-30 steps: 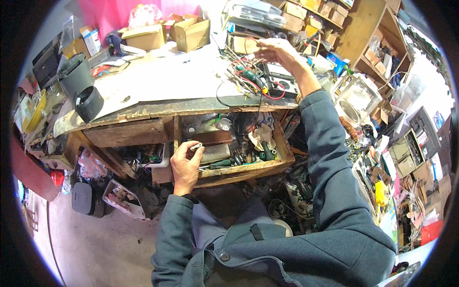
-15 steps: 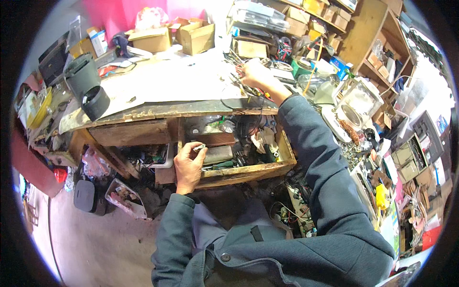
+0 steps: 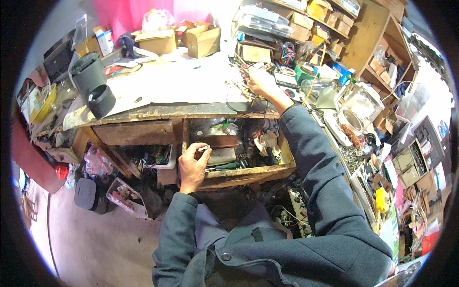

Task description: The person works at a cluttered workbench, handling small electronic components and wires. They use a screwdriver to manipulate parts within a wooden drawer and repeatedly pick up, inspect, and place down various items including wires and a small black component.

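Observation:
My left hand (image 3: 191, 165) is at the front left of an open wooden drawer (image 3: 248, 174) under the workbench and pinches a small metal part (image 3: 204, 149) between thumb and fingers. The drawer is full of tools, cables and crumpled paper. My right hand (image 3: 259, 81) reaches across the workbench top (image 3: 181, 86) into a tangle of wires and small tools (image 3: 241, 86); its fingers are curled among them, and what they hold is hidden.
Two black cylinders (image 3: 93, 83) stand at the bench's left end. Cardboard boxes (image 3: 201, 40) line the back. Shelves (image 3: 377, 57) and cluttered trays fill the right side. Bags and boxes lie on the floor (image 3: 95, 229) at left.
My right hand has drawn back from the far right of the bench toward the wire tangle near the middle. My left hand stays at the drawer and now shows a small part.

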The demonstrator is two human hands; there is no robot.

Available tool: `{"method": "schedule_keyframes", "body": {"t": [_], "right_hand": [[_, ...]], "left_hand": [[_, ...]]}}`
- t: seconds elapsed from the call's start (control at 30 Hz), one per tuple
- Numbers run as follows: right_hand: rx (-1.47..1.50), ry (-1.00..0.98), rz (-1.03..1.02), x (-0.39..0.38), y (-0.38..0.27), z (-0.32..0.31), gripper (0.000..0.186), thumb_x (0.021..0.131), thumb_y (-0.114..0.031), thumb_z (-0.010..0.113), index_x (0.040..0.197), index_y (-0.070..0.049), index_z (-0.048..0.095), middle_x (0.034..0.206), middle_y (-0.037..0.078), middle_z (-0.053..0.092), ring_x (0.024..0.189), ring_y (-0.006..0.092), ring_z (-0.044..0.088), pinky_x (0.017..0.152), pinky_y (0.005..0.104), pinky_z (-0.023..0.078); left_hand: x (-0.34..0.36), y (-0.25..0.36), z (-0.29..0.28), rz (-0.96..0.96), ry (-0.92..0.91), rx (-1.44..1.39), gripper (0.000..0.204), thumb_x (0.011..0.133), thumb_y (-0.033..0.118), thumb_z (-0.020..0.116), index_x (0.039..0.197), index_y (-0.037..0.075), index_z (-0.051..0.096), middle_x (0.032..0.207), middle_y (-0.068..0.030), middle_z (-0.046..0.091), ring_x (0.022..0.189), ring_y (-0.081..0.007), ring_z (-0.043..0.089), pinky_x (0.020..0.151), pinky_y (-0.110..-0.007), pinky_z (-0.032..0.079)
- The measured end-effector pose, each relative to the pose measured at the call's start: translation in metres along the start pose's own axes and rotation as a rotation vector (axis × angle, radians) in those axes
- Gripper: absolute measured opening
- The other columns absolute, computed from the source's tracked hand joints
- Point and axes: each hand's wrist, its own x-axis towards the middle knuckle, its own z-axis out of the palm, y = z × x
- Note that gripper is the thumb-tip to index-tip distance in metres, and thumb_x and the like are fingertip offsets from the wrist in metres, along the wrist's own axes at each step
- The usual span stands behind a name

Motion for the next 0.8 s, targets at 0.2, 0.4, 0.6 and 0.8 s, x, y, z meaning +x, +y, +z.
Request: {"method": "schedule_keyframes", "body": {"t": [0.2, 0.4, 0.6, 0.8], "right_hand": [[0.233, 0.200, -0.119, 0.001, 0.006, -0.024, 0.028, 0.095, -0.020, 0.065, 0.119, -0.005, 0.068, 0.106, 0.024, 0.073, 0.099, 0.0420, 0.071, 0.087, 0.0494, 0.055], [0.064, -0.024, -0.098, -0.011, 0.021, -0.039, 0.029, 0.098, -0.031, 0.067, 0.113, -0.007, 0.072, 0.102, 0.024, 0.073, 0.095, 0.0405, 0.072, 0.084, 0.0489, 0.056], [0.266, 0.131, -0.414, -0.065, -0.032, -0.084, 0.023, 0.093, -0.033, 0.072, 0.103, -0.012, 0.075, 0.088, 0.018, 0.074, 0.087, 0.0379, 0.073, 0.077, 0.0481, 0.058], [0.143, -0.140, -0.589, -0.129, -0.089, -0.084, 0.025, 0.082, -0.026, 0.078, 0.095, -0.006, 0.073, 0.085, 0.017, 0.074, 0.084, 0.0394, 0.074, 0.078, 0.0489, 0.059]], "left_hand": [[0.001, -0.016, -0.004, 0.013, -0.042, -0.039, 0.015, 0.095, 0.010, 0.078, 0.108, 0.004, 0.073, 0.083, 0.0035, 0.069, 0.067, -0.0043, 0.057, 0.059, -0.023, 0.046], [0.001, -0.005, -0.002, -0.029, -0.033, -0.040, 0.016, 0.090, 0.009, 0.081, 0.104, 0.001, 0.076, 0.086, -0.0043, 0.075, 0.075, -0.0092, 0.066, 0.069, -0.027, 0.053], [-0.004, 0.003, 0.000, 0.302, 0.056, 0.244, 0.019, 0.085, 0.010, 0.083, 0.103, 0.006, 0.077, 0.142, -0.0160, 0.060, 0.121, -0.0308, 0.063, 0.104, -0.040, 0.051], [-0.019, 0.020, 0.014, 0.569, 0.058, 0.564, 0.016, 0.085, 0.013, 0.082, 0.100, 0.009, 0.077, 0.159, -0.0186, 0.045, 0.149, -0.0418, 0.036, 0.125, -0.053, 0.029]]}}
